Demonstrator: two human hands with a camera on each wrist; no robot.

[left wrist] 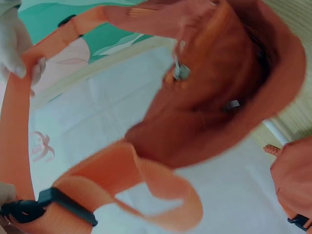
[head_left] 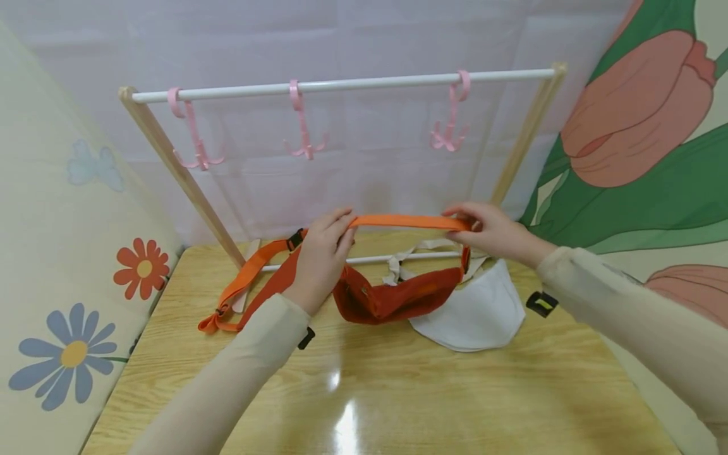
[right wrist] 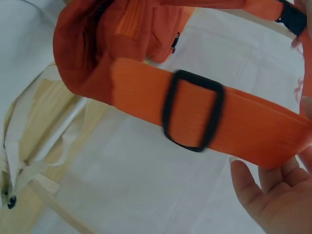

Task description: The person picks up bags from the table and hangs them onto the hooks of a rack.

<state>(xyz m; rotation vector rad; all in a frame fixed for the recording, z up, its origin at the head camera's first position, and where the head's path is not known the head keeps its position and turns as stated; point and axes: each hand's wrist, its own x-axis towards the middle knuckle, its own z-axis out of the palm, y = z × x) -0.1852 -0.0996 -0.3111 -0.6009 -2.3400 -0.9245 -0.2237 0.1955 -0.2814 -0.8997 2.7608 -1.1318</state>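
Obs., head view: both hands up at one orange strap [head_left: 409, 221], stretched nearly level between them. Left hand [head_left: 320, 259] pinches it at the left end, thumb and fingers together; right hand [head_left: 491, 230] pinches it at the right end, thumb below and fingers above.

Dark orange bag [head_left: 392, 300] hangs beneath this strap, in front of the lower rod [head_left: 370, 259]; seen from above, it overlaps the white bag [head_left: 478, 309]. Whether it touches the tabletop [head_left: 398, 392], I cannot tell.

Fittings: black slider [right wrist: 213, 117] on the strap, just beside the right hand's fingers; black buckle [left wrist: 51, 196] close to the left hand. Metal zip pull [left wrist: 183, 72] on the bag's front.

Second orange bag [left wrist: 292, 180] at left, partly hidden by the left forearm in the head view. White bag lies on the tabletop at right, pale straps [head_left: 394, 268] loose beside it.

Rack behind: white upper rod [head_left: 370, 82] on wooden posts [head_left: 182, 177], carrying three pink hooks [head_left: 304, 126], two toward the left, one toward the right. Painted tulip [head_left: 637, 107] on right wall.
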